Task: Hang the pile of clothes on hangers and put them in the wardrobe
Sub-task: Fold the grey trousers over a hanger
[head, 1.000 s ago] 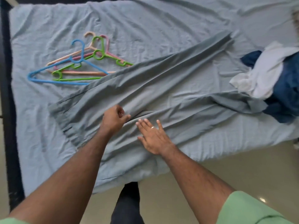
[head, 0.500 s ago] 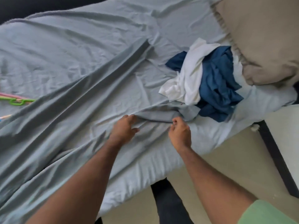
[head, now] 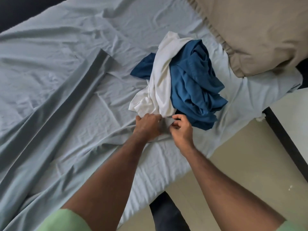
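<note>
A long grey-blue garment (head: pixel 55 117) lies spread across the bed, running from the lower left up towards the pile. Its near end (head: pixel 166 124) sits between my two hands. My left hand (head: pixel 146 125) grips that end from the left, and my right hand (head: pixel 180 130) pinches it from the right. Just behind my hands lies the pile: a white garment (head: pixel 160 84) draped over a dark blue garment (head: pixel 195 84). No hangers are in view.
The bed's light blue sheet (head: pixel 66 39) is wrinkled. A tan pillow (head: pixel 253 30) lies at the top right. The bed's edge runs diagonally past my arms, with beige floor (head: pixel 233 155) and a dark frame bar (head: pixel 286 140) to the right.
My view swung right, so the hangers left the frame. Both hands slid right along the grey-blue garment to its end by the pile and now grip it.
</note>
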{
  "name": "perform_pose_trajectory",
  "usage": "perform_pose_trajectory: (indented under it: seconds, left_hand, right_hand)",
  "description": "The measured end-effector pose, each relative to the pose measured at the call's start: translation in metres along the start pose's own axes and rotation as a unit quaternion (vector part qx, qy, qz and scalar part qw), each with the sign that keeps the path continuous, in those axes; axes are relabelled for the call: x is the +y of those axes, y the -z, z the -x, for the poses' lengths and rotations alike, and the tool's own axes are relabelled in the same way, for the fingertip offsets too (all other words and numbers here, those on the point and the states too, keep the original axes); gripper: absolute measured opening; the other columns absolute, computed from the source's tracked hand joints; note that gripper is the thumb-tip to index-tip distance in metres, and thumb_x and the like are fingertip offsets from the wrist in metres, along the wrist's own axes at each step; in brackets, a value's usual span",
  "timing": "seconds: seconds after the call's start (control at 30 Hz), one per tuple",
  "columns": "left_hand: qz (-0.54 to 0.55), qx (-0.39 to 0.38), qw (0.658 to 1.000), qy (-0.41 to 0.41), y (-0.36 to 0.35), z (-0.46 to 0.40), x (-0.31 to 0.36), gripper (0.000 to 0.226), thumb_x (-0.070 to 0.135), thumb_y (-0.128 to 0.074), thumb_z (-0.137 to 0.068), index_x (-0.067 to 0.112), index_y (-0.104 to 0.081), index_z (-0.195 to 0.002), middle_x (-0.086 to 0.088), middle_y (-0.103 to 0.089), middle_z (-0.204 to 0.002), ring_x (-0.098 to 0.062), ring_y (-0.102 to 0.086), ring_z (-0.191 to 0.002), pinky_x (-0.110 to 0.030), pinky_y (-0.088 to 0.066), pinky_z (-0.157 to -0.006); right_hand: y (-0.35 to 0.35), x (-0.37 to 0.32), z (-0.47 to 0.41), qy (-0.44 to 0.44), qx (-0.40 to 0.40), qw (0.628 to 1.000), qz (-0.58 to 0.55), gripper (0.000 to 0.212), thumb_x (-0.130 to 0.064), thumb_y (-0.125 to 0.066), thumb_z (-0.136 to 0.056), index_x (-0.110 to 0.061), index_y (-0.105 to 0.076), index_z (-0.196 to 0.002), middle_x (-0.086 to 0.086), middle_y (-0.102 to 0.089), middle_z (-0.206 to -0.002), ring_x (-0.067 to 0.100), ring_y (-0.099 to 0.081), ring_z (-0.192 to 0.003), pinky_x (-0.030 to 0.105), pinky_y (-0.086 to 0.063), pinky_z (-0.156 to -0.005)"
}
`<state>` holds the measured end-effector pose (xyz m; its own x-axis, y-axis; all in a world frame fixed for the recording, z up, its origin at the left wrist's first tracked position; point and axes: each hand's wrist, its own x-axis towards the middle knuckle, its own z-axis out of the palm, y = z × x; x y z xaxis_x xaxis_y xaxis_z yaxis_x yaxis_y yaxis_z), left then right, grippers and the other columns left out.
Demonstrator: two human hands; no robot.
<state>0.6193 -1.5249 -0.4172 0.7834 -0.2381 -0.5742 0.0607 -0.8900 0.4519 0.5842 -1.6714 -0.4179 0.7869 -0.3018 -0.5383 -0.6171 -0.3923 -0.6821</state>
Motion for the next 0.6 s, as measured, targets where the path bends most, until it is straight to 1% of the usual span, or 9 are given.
perform_pose_trajectory:
  seconds: [0.03,0.07,0.13,0.2,0.3,0.37,0.47,0.53,0.6]
  left_hand:
    - [0.029,0.006,0.999,0.016,-0.001,-0.001,-0.001,0.008,0.032,-0.058,-0.093,0.028,-0.060,-0.086,0.003,-0.064,-0.098,-0.023,-0.057,-0.104,-0.046,-0.034,-0.092]
    - [0.081,0.004,0.996,0.031,0.000,-0.004,-0.005,0.017,0.030,-0.056,-0.094,0.026,-0.059,-0.078,0.004,-0.064,-0.090,-0.021,-0.058,-0.096,-0.044,-0.037,-0.091]
    - [0.247,0.013,0.968,0.036,0.007,-0.009,-0.018,0.019,0.029,-0.061,-0.094,0.022,-0.066,-0.078,0.006,-0.064,-0.080,-0.010,-0.060,-0.078,-0.035,-0.047,-0.080]
    - [0.350,0.032,0.936,0.020,0.025,-0.012,-0.029,0.020,0.021,-0.063,-0.098,0.008,-0.067,-0.083,0.005,-0.058,-0.071,-0.003,-0.051,-0.060,-0.022,-0.044,-0.063]
    - [0.376,0.022,0.926,0.029,0.056,-0.021,-0.043,0.021,0.020,-0.057,-0.103,0.009,-0.064,-0.086,-0.004,-0.050,-0.069,-0.014,-0.045,-0.056,-0.026,-0.039,-0.051]
    - [0.386,0.018,0.921,0.052,0.068,-0.031,-0.052,0.023,0.023,-0.055,-0.103,0.018,-0.063,-0.082,-0.009,-0.051,-0.074,-0.021,-0.045,-0.064,-0.034,-0.039,-0.056]
    - [0.379,0.012,0.923,0.071,0.074,-0.042,-0.059,0.024,0.028,-0.056,-0.103,0.022,-0.061,-0.081,-0.005,-0.054,-0.077,-0.021,-0.046,-0.073,-0.032,-0.037,-0.064]
    - [0.360,-0.021,0.930,0.075,0.071,-0.044,-0.059,0.022,0.036,-0.065,-0.097,0.014,-0.060,-0.094,-0.006,-0.063,-0.079,-0.018,-0.052,-0.070,-0.028,-0.042,-0.060]
    - [0.362,-0.054,0.928,0.071,0.066,-0.042,-0.058,0.045,0.046,-0.080,-0.082,0.017,-0.058,-0.109,-0.006,-0.070,-0.087,-0.012,-0.060,-0.067,-0.026,-0.047,-0.056]
  right_hand:
    - [0.000,-0.003,0.002,0.018,-0.010,1.000,-0.012,0.037,0.007,-0.066,-0.082,-0.014,-0.058,-0.112,0.004,-0.070,-0.084,0.003,-0.062,-0.070,0.018,-0.051,-0.069]
    - [0.000,-0.005,0.003,0.032,-0.013,0.999,-0.026,0.037,0.008,-0.066,-0.082,-0.013,-0.054,-0.110,0.005,-0.069,-0.083,0.002,-0.060,-0.067,0.016,-0.049,-0.067]
    - [0.002,-0.005,0.000,0.050,-0.032,0.997,-0.052,0.035,0.004,-0.065,-0.081,-0.015,-0.048,-0.104,0.006,-0.065,-0.081,0.003,-0.058,-0.066,0.022,-0.049,-0.064]
    - [0.003,-0.004,-0.003,0.072,-0.071,0.994,-0.045,0.035,-0.008,-0.068,-0.077,-0.019,-0.045,-0.101,0.006,-0.065,-0.087,0.008,-0.063,-0.077,0.032,-0.052,-0.068]
    - [0.003,-0.013,-0.011,0.132,-0.135,0.982,0.005,0.047,-0.023,-0.079,-0.076,-0.019,-0.047,-0.111,-0.006,-0.063,-0.103,0.005,-0.063,-0.097,0.024,-0.052,-0.085]
    - [0.000,-0.020,-0.020,0.120,-0.171,0.977,0.034,0.053,-0.026,-0.085,-0.076,-0.019,-0.052,-0.117,-0.015,-0.064,-0.107,0.000,-0.063,-0.100,0.020,-0.052,-0.088]
    - [-0.007,-0.023,-0.038,0.085,-0.203,0.964,0.147,0.047,-0.036,-0.086,-0.073,-0.027,-0.063,-0.114,-0.014,-0.068,-0.100,0.010,-0.067,-0.096,0.043,-0.054,-0.094]
    - [-0.009,-0.025,-0.041,0.097,-0.220,0.944,0.228,0.041,-0.043,-0.080,-0.076,-0.031,-0.067,-0.114,-0.013,-0.071,-0.097,0.016,-0.066,-0.098,0.049,-0.049,-0.098]
    - [-0.009,-0.026,-0.040,0.109,-0.217,0.944,0.224,0.038,-0.045,-0.074,-0.081,-0.031,-0.069,-0.116,-0.009,-0.074,-0.103,0.020,-0.066,-0.104,0.051,-0.047,-0.100]
